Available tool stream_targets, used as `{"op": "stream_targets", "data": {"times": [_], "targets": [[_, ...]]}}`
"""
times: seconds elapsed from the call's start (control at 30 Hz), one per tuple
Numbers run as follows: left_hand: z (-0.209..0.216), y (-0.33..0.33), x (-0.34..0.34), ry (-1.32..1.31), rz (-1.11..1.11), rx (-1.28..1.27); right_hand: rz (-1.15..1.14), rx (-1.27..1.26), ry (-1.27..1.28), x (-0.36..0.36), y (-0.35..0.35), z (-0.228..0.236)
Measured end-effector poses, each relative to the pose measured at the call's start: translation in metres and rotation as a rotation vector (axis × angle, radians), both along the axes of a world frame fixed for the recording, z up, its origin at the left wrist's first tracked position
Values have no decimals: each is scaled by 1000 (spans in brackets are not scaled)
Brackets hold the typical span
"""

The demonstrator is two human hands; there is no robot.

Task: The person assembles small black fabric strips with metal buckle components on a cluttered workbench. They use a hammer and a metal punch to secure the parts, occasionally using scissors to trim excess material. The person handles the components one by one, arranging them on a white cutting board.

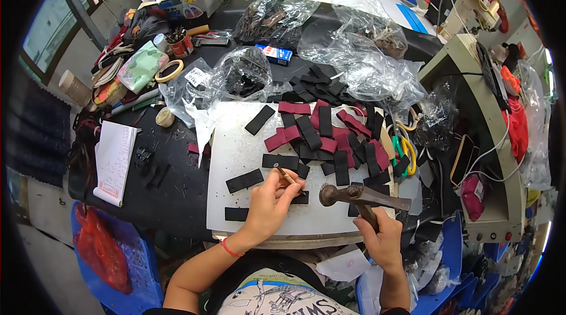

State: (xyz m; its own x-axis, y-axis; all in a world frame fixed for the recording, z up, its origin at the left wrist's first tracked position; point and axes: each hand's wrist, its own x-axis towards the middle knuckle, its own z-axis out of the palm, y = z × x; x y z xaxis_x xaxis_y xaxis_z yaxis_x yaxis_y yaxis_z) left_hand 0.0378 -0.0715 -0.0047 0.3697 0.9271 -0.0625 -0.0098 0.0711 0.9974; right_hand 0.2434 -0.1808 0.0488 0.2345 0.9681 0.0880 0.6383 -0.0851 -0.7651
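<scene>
My left hand point(268, 204) is closed around a thin metal punch point(283, 172), its top end sticking up toward the far side. The punch's lower end reaches a black fabric strip point(300, 198) lying on the white board point(236, 144); the exact contact is hard to make out. In my right hand point(382, 238) is a hammer point(365, 197) with a worn metal head, raised over the board's near right part. Loose black strips point(244, 181) lie left of the punch. A pile of black and maroon strips point(282, 137) covers the board's far right.
Clear plastic bags point(377, 73) and more black strips point(318, 85) lie beyond the board. Scissors with yellow and green handles point(407, 156) rest at its right, near a beige machine point(489, 197). A notebook point(115, 159) and tape roll point(169, 71) sit on the left.
</scene>
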Motion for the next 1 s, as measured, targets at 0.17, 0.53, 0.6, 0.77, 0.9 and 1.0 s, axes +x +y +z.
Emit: {"op": "stream_targets", "data": {"times": [0.17,0.53,0.6,0.77,0.9,1.0], "targets": [[5,-2,2,150,-10,205,51,-64,-56,0,3,3],[3,-15,9,406,-109,702,148,190,-83,0,22,60],[-5,-13,8,408,-82,728,338,103,-539,-4,39,66],[0,-3,6,200,13,282,167,86,-359,3,35,52],[5,7,0,69,-121,143,197,125,-381,8,26,37],[8,5,-4,143,-153,268,187,64,-348,8,23,35]]}}
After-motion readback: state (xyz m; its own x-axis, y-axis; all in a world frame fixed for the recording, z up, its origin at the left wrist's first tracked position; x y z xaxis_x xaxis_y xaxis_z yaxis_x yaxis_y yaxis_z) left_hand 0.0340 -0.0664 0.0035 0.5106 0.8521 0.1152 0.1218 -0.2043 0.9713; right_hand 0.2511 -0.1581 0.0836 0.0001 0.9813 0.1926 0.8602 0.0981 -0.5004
